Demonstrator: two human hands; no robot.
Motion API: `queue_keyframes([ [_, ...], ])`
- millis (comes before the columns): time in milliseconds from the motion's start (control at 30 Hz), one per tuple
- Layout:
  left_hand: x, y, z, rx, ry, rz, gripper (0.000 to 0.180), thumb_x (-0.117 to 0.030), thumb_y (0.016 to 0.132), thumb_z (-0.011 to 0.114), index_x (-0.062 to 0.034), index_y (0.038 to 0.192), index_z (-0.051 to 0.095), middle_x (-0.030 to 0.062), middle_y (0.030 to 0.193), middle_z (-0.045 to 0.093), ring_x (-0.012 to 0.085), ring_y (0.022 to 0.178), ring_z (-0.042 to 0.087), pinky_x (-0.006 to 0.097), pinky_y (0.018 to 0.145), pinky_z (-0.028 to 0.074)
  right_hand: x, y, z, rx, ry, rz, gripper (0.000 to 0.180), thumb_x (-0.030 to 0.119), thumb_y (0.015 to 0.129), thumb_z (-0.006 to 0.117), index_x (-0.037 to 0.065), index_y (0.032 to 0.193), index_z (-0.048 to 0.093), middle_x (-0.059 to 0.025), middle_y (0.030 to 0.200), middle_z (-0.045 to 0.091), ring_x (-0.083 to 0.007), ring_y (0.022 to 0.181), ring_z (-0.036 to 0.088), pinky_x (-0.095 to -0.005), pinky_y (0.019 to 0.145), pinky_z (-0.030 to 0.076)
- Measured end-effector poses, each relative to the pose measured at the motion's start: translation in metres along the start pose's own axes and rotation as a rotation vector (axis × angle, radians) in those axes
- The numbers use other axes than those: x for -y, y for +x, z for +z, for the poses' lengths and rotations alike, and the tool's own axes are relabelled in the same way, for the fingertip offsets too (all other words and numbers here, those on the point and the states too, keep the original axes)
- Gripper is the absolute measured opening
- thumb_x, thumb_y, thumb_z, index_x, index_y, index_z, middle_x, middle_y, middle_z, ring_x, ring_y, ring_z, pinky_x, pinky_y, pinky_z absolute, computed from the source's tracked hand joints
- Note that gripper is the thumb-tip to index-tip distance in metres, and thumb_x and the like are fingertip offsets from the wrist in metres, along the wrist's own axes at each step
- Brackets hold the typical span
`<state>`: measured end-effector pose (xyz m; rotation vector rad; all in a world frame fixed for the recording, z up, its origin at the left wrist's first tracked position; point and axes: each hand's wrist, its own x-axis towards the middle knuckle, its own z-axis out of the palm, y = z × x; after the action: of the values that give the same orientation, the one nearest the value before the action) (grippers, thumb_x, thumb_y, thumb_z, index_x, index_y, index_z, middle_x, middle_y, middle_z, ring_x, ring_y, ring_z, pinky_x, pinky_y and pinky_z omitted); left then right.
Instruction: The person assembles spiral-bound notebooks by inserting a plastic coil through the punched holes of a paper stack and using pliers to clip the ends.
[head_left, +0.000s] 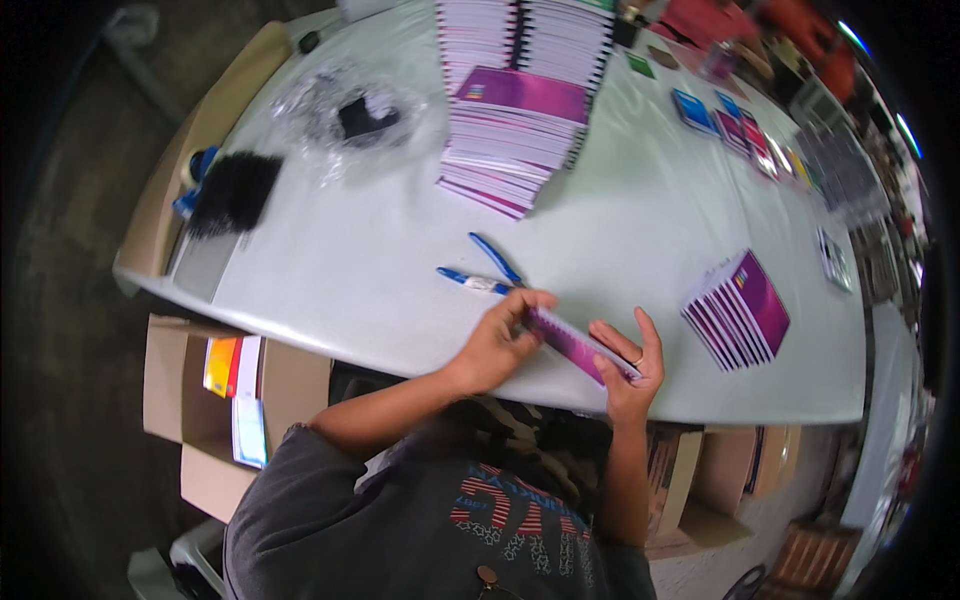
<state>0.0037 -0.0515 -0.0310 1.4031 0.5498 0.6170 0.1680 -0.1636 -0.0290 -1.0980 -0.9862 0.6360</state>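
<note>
Between my hands, just over the table's front edge, a purple spiral notebook [572,348] is held tilted on its side. My left hand [497,343] closes on its left end, fingers bent near the binding edge. My right hand [632,372] grips the other end between thumb and fingers, with the index finger raised. Right beyond my left hand lies a pair of blue-handled pliers [495,268], its head hidden by the hand. To the right, several purple notebooks [738,312] rest in a fanned stack. A taller pile of purple notebooks [512,140] stands farther back.
Tall stacks of coil-bound notebooks [478,40] rise at the back. Black binding coils [236,192] lie at the left, near crumpled clear plastic [325,120]. Small packs [738,125] sit at far right. Open cardboard boxes [175,375] stand below the table edge. Another person [715,25] is across the table.
</note>
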Motion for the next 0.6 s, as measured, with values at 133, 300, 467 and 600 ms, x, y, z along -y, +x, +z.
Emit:
queue_keyframes([
  [133,-0.01,-0.014,-0.002,0.068,0.546,0.167,0.052,0.006,0.075,0.056,-0.0039,0.124,0.043,0.0147,0.115,0.049,0.0312,0.11,0.048,0.036,0.095,0.037,-0.007,-0.009,-0.002,0.068,0.074,0.162,0.048,-0.006,0.079,0.062,-0.006,0.124,0.045,-0.0221,0.104,0.064,-0.0225,0.098,0.063,-0.0318,0.087,0.047],
  [300,-0.04,-0.003,-0.095,-0.438,1.128,0.277,0.055,-0.001,0.072,0.065,-0.0034,0.123,0.043,0.0168,0.123,0.048,0.0342,0.119,0.043,0.04,0.099,0.034,-0.008,-0.009,-0.012,0.196,-0.28,0.17,0.025,-0.004,0.079,0.064,-0.006,0.104,0.062,-0.0158,0.099,0.067,-0.0168,0.089,0.063,-0.0273,0.082,0.047],
  [467,-0.1,0.021,-0.339,-1.201,1.469,0.149,0.062,-0.025,0.077,0.066,-0.0042,0.129,0.039,0.0215,0.129,0.04,0.0388,0.119,0.041,0.042,0.095,0.039,-0.007,-0.006,-0.004,0.158,-0.242,0.138,0.022,-0.004,0.08,0.063,-0.006,0.102,0.064,-0.0146,0.098,0.067,-0.0161,0.088,0.063,-0.027,0.082,0.047],
  [600,-0.063,0.007,-0.396,-1.158,1.715,-0.527,0.088,-0.064,0.073,0.059,-0.0062,0.134,0.036,0.0193,0.135,0.036,0.0343,0.129,0.031,0.053,0.1,0.028,-0.008,-0.007,-0.005,0.105,-0.221,0.159,0.025,-0.001,0.08,0.064,-0.007,0.104,0.063,-0.0121,0.097,0.066,-0.0151,0.088,0.061,-0.0274,0.083,0.046],
])
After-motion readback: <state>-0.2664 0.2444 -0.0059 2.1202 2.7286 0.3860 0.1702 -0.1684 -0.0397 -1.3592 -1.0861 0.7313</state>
